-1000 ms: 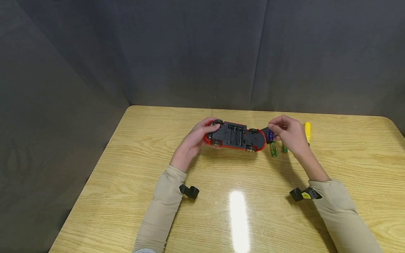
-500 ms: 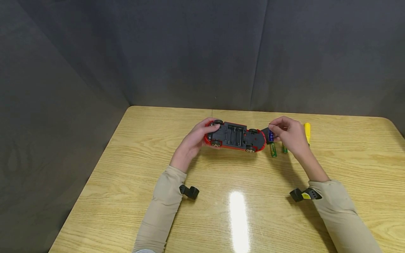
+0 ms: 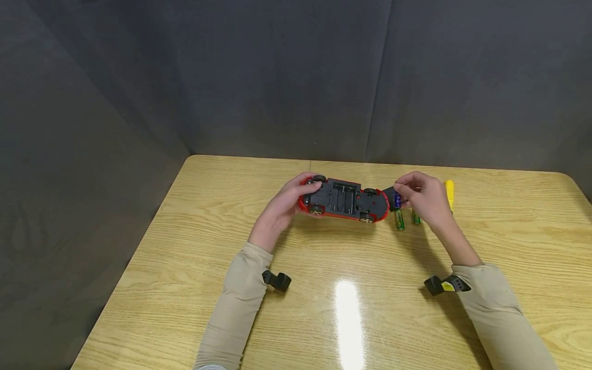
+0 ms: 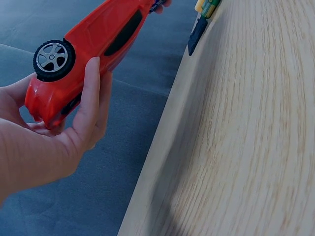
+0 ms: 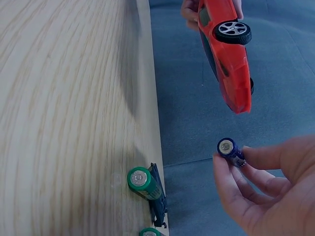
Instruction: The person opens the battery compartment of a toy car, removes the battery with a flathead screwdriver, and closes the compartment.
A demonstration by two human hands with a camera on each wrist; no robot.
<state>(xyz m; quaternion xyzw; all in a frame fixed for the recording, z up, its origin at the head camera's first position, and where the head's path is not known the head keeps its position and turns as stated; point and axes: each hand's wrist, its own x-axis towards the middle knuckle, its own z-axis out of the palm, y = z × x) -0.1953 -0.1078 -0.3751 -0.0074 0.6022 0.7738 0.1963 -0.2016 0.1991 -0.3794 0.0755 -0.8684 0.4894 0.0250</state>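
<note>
My left hand [image 3: 289, 200] grips one end of a red toy car [image 4: 106, 37], thumb on its black underside. The car is turned belly up above the table, and its open battery compartment [image 3: 344, 199] shows no battery inside. To the right of the car, my right hand [image 3: 425, 198] pinches a blue battery [image 5: 230, 151] between thumb and fingertips, apart from the car. Below that hand, two green batteries [image 5: 143, 181] lie on the table. A thin black plastic cover [image 5: 157, 209] lies beside one of them, partly hidden in the head view.
A yellow-handled object [image 3: 449, 192] lies just beyond the right hand, partly hidden by it. The wooden table [image 3: 222, 288] ends at a dark cloth screen [image 3: 287, 77] at the back, with another at the left.
The right hand has shifted very slightly toward the person and to the right with the blue battery. The left hand and the toy car stay still.
</note>
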